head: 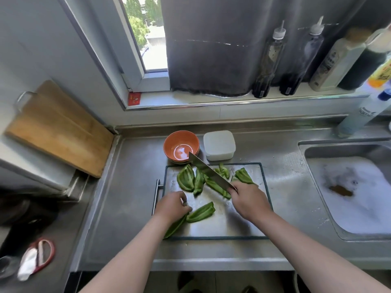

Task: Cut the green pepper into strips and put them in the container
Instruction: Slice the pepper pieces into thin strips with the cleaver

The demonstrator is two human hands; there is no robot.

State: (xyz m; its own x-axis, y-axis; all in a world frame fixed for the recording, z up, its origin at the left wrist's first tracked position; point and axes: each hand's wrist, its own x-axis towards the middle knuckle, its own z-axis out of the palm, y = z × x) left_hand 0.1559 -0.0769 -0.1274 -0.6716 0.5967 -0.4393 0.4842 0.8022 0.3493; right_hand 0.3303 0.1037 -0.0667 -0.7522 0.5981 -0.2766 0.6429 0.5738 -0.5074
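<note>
Several long green pepper pieces lie on a steel cutting board (237, 218). My left hand (172, 206) holds down one pepper piece (201, 212) near the board's front left; another piece (175, 226) runs under my wrist. My right hand (249, 197) grips the handle of a cleaver (209, 171), whose blade points up and left over the pepper pile (187, 178) toward the bowl. An orange bowl (169, 144) and a white lidded container (219, 144) stand just behind the board.
A sink (349, 187) full of foam lies to the right. A wooden board (57, 127) leans at the left wall. Sauce bottles (268, 60) line the windowsill. A red peeler (42, 254) lies at the lower left.
</note>
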